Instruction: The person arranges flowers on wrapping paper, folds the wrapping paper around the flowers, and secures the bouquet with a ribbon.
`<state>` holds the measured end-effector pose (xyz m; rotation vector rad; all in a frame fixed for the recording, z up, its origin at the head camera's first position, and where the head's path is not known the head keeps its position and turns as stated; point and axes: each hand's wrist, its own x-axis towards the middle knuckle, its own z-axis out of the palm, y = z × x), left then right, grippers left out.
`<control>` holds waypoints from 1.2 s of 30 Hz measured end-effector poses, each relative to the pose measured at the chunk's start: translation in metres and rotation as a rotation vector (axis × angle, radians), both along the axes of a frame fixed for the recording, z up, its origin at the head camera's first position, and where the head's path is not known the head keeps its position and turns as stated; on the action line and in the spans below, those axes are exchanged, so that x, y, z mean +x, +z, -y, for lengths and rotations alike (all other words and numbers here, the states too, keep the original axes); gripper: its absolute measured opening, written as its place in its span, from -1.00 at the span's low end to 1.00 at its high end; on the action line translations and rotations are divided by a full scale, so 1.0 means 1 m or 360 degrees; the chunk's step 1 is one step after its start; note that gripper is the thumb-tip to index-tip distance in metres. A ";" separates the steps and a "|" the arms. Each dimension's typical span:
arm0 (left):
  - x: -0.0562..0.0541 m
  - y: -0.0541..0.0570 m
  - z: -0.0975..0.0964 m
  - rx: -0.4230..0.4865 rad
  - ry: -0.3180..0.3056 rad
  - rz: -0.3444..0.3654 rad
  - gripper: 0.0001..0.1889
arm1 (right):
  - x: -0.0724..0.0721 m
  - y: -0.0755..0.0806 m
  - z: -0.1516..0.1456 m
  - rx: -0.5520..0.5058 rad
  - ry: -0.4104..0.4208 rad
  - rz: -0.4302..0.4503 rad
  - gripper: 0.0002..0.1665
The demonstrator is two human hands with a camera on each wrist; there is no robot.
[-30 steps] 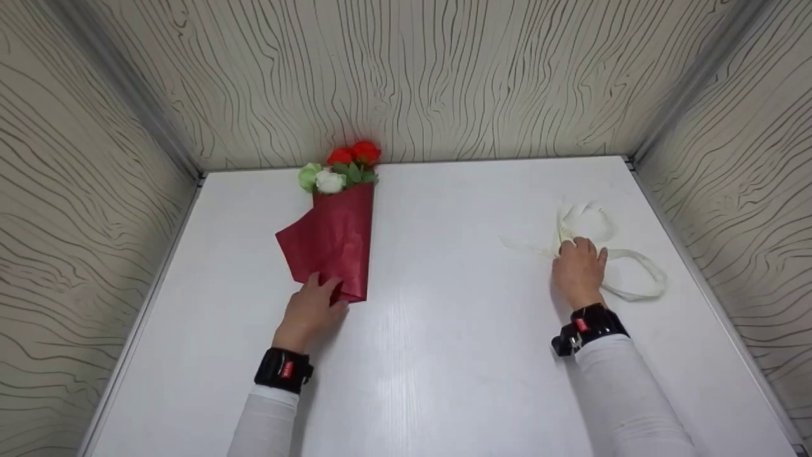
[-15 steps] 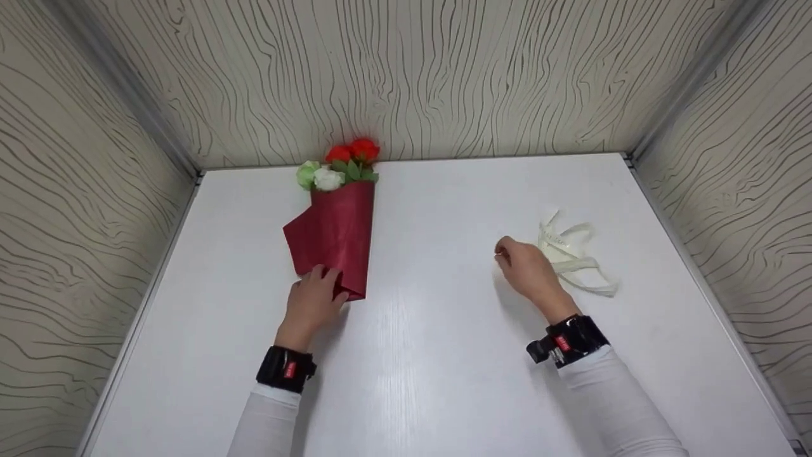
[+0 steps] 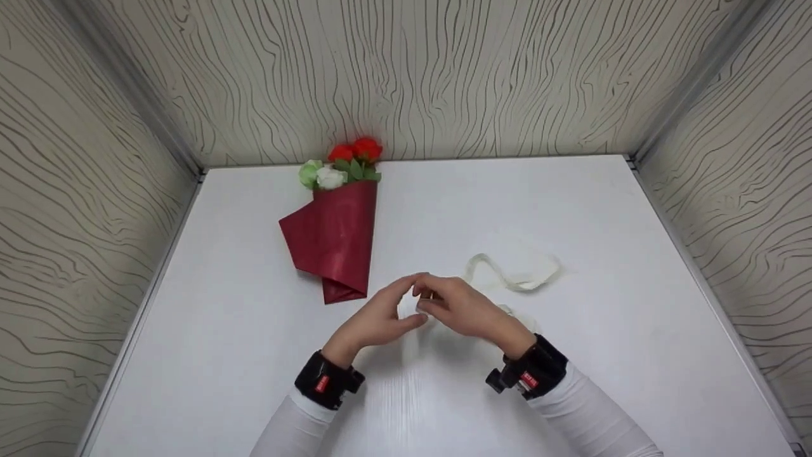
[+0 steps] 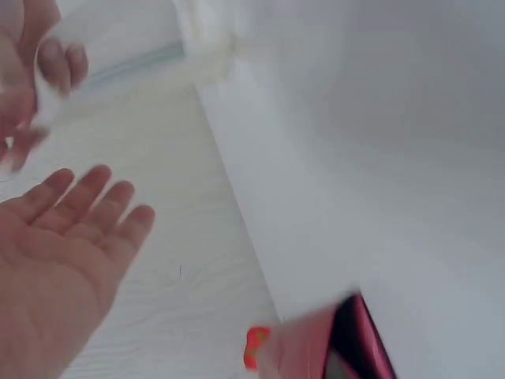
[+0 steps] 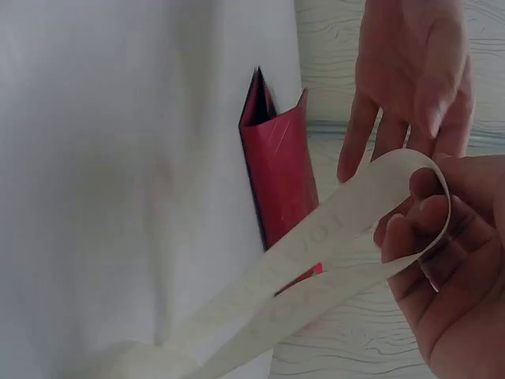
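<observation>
My right hand [image 3: 466, 308] holds a cream ribbon [image 5: 339, 217] with faint lettering, its thumb and fingers curled at a loop of it. The rest of the ribbon trails down toward the white table. Opposite it, my left hand [image 3: 380, 317] has its fingers extended and palm showing in the left wrist view, the fingertips right by the right hand's in the head view. Beyond the left hand lies a bouquet in dark red wrapping paper [image 3: 342, 235], with red flowers [image 3: 366, 150], a white flower [image 3: 330, 178] and a pale green one [image 3: 309, 173] at its top.
The white table [image 3: 190, 330] stands against a wood-grain patterned back wall [image 3: 406, 76], with similar panels on both sides. One corner of the wrapping paper sticks out to the left. A wrist camera is strapped to each forearm above white sleeves.
My right hand has moved left from the table's right side, pulling the ribbon along. The left hand has come off the bouquet's lower end and moved right to meet it.
</observation>
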<state>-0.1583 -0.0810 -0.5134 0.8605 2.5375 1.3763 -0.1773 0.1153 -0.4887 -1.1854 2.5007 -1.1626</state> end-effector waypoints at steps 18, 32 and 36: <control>0.003 -0.005 0.004 0.0110 0.0103 0.0137 -0.82 | 0.002 -0.010 -0.025 -0.0015 -0.0008 0.0722 -0.78; 0.004 0.050 0.070 0.0157 0.0356 0.0134 -0.69 | -0.030 0.025 -0.135 -0.0278 -0.0225 0.0872 -0.70; 0.005 0.065 0.101 0.0221 0.0424 0.0153 -0.69 | -0.039 0.036 -0.169 -0.0305 -0.0393 0.0768 -0.68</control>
